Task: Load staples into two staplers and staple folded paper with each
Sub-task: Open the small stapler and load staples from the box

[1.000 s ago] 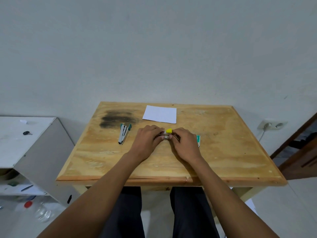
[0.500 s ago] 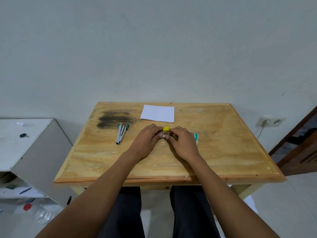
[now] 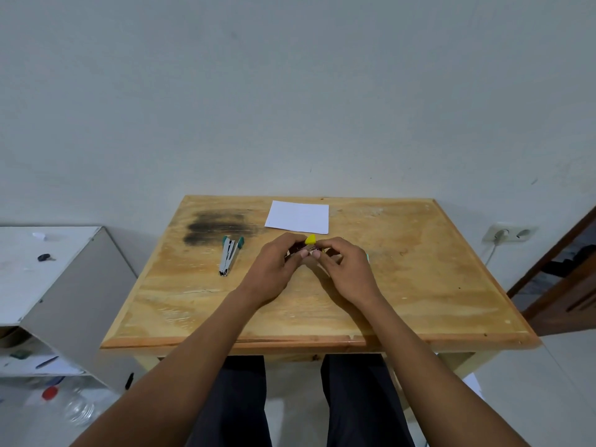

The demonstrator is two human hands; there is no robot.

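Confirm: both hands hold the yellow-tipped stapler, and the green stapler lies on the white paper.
Wrong on the paper. The head view shows the green stapler lying on the bare table, left of the white paper and apart from it. The left hand and right hand do hold the yellow-tipped stapler.

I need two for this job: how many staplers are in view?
2. A green stapler lies on the table; a yellow stapler is pinched between the left hand and right hand. Something green beside the right hand is unclear.
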